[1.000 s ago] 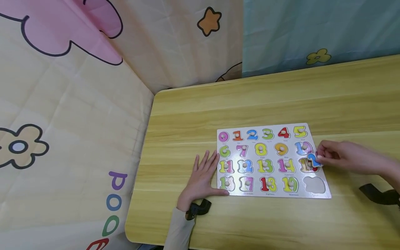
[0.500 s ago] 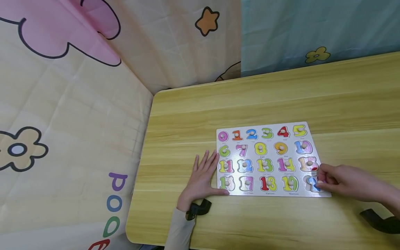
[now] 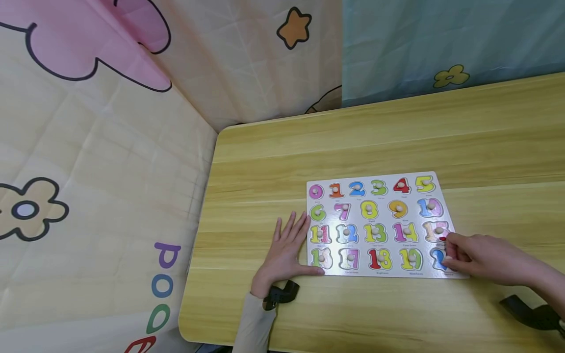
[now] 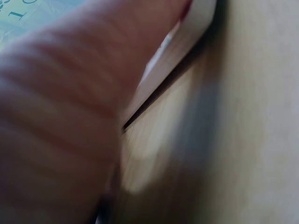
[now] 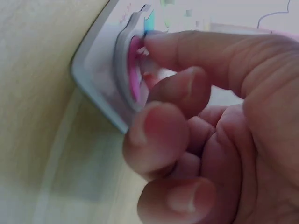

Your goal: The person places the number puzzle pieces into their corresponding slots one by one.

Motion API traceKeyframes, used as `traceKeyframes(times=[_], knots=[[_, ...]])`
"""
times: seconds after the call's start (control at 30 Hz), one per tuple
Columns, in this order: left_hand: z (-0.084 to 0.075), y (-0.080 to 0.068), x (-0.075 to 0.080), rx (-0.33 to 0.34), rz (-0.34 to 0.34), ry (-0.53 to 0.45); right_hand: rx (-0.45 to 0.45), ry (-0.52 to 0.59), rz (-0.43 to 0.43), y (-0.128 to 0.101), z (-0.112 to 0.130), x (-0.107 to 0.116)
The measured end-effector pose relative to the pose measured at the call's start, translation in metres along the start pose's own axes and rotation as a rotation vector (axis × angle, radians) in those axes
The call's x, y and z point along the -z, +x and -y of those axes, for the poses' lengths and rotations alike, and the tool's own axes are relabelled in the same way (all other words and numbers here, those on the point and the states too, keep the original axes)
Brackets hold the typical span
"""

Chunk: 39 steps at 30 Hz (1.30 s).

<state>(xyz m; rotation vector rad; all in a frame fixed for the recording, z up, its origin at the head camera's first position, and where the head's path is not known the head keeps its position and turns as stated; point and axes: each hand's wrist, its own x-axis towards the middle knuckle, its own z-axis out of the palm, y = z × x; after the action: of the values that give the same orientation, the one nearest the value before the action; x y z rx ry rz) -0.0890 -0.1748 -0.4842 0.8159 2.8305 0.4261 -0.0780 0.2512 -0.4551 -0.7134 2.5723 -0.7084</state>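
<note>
A white number puzzle board (image 3: 388, 218) lies on the table, with knobbed number pieces in rows. My left hand (image 3: 282, 257) is spread along its left edge, thumb on the lower-left corner and fingertips by the upper left side. In the left wrist view the thumb side of that hand (image 4: 65, 116) is against the board's edge (image 4: 173, 56). At the lower-right recess my right hand (image 3: 485, 257) pinches the number 20 puzzle piece (image 3: 437, 258), its blue 2 showing and its 0 mostly covered. The right wrist view shows the piece's pink part (image 5: 134, 70) at the recess, under the fingertips.
The wooden table (image 3: 375, 142) extends around the board. A patterned cloth (image 3: 110, 147) hangs along its left side, and more cloth (image 3: 247, 59) hangs behind it. A black wrist strap (image 3: 282, 294) is on the left wrist, another black strap (image 3: 529, 314) at the right.
My right hand has moved down from beside the 15 to the lower-right recess with the number 20 piece, which now lies in line with that recess. My left hand has stayed put.
</note>
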Motion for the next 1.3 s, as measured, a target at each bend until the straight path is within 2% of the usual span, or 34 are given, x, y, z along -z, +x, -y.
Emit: traceKeyframes(times=[0.13, 0.23, 0.43, 0.57, 0.8, 1.0, 1.17, 1.3], knots=[[0.0, 0.001, 0.0, 0.009, 0.008, -0.002, 0.028, -0.018, 0.005, 0.002, 0.001, 0.001], [0.0, 0.001, 0.001, 0.012, 0.015, -0.001, 0.026, 0.022, 0.054, 0.005, 0.001, 0.003], [0.0, 0.001, 0.001, 0.016, 0.026, 0.007, -0.023, 0.152, 0.154, 0.006, 0.001, 0.007], [0.0, 0.0, 0.001, 0.012, 0.025, 0.003, -0.077, 0.113, 0.172, 0.006, 0.003, 0.009], [0.0, 0.0, 0.0, 0.009, 0.015, 0.001, -0.125, 0.015, 0.151, 0.007, 0.004, 0.007], [0.001, 0.003, -0.003, 0.001, 0.003, -0.013, -0.157, -0.018, 0.111, 0.004, -0.001, 0.0], [0.001, 0.001, -0.006, 0.005, -0.011, -0.028, -0.139, -0.016, 0.082, 0.001, -0.003, -0.004], [0.003, -0.002, -0.006, 0.016, -0.019, -0.087, -0.074, 0.02, 0.058, -0.001, -0.004, -0.002]])
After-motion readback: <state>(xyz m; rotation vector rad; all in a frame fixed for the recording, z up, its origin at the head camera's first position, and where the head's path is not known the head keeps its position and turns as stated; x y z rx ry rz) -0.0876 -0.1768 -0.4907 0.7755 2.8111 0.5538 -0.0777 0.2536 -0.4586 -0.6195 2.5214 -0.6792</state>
